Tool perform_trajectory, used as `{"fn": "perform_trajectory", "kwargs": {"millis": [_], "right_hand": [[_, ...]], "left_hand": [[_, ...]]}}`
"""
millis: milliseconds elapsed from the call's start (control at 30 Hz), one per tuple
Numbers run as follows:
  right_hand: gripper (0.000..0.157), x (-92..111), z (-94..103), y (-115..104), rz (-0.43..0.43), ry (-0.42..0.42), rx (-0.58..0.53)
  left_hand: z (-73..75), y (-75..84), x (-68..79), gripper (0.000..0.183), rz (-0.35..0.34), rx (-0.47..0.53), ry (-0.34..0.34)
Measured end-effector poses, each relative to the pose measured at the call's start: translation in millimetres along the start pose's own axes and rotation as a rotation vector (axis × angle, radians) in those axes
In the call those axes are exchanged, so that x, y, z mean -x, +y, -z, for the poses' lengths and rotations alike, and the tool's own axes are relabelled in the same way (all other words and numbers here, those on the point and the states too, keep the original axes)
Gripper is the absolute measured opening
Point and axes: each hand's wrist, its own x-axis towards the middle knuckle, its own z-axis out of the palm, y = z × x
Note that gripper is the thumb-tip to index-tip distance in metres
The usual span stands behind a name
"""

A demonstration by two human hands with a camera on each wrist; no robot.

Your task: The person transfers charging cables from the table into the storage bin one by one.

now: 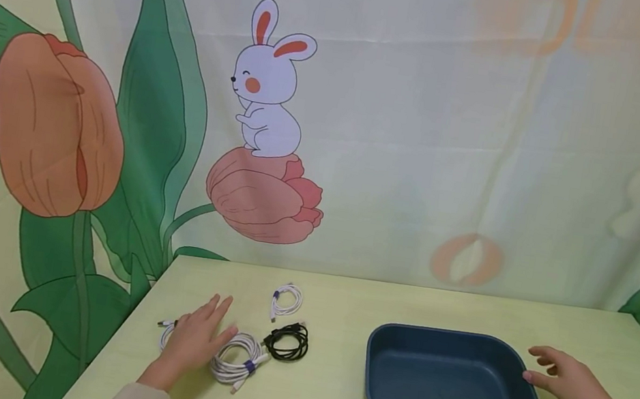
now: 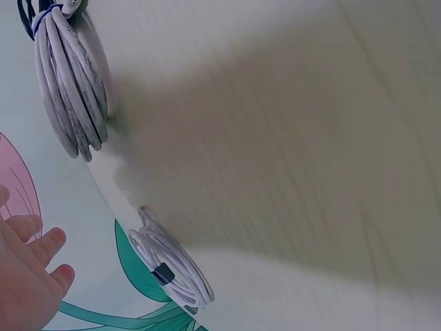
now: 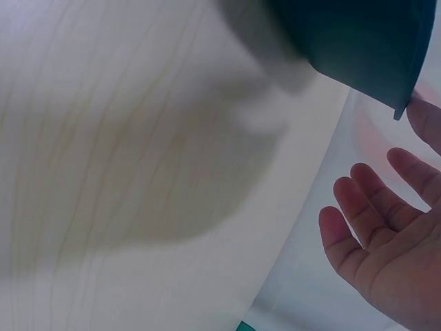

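My left hand [image 1: 195,338] hovers over the left of the table with its fingers spread, holding nothing. Beneath and beside it lie a large coiled white cable [image 1: 235,359] with a blue tie and a smaller white cable [image 1: 166,335], partly hidden by the hand in the head view. In the left wrist view the smaller coil [image 2: 173,265] shows a dark tie. At the right, my right hand [image 1: 572,382] has its thumb at the rim of a dark blue rectangular bin [image 1: 452,392], the other fingers loosely bent off it. The bin's inside is bare.
A coiled black cable [image 1: 286,341] lies right of the large white coil, and a thin white cable [image 1: 287,301] with a blue tie sits farther back. The pale wooden table [image 1: 336,298] ends at a printed curtain [image 1: 392,134] with tulips and a rabbit.
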Motion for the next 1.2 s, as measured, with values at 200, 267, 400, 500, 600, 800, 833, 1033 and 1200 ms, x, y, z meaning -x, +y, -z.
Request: {"fn": "perform_trajectory", "kwargs": {"millis": [200,267,400,500,600,800,833,1033,1200], "right_hand": [[0.061,0.5,-0.3,-0.9,-0.003,0.006,-0.037],[0.060,0.4,-0.4,-0.9,-0.006,0.006,-0.051],[0.060,-0.1,-0.8,-0.5,-0.014,0.002,-0.072],[0.060,-0.5,-1.0,-0.5,-0.017,-0.001,-0.083],[0.061,-0.7,-1.0,-0.6,-0.023,-0.005,-0.094],[0.061,-1.6,-1.6,-0.9,-0.040,-0.015,-0.127],[0.060,-1.6,-1.8,-1.0,-0.041,-0.016,-0.132],[0.057,-1.1,-2.8,-2.2,-0.064,-0.043,-0.220],[0.055,-1.3,-3.2,-2.4,-0.094,-0.070,-0.299]], "left_hand": [[-2.1,3.6,0.0,0.061,-0.006,0.015,0.007],[-3.1,5.1,0.6,0.060,-0.007,0.024,0.010],[-4.3,8.5,1.6,0.060,-0.007,0.036,0.015],[-4.8,11.2,1.9,0.059,-0.010,0.048,0.022],[-5.4,13.6,2.0,0.059,-0.021,0.059,0.027],[-7.7,17.3,2.1,0.060,-0.032,0.057,0.031],[-8.2,17.7,2.0,0.060,-0.034,0.055,0.034],[-10.1,20.6,1.4,0.060,-0.052,0.050,0.052],[-10.3,23.5,1.7,0.059,-0.068,0.061,0.075]]}}
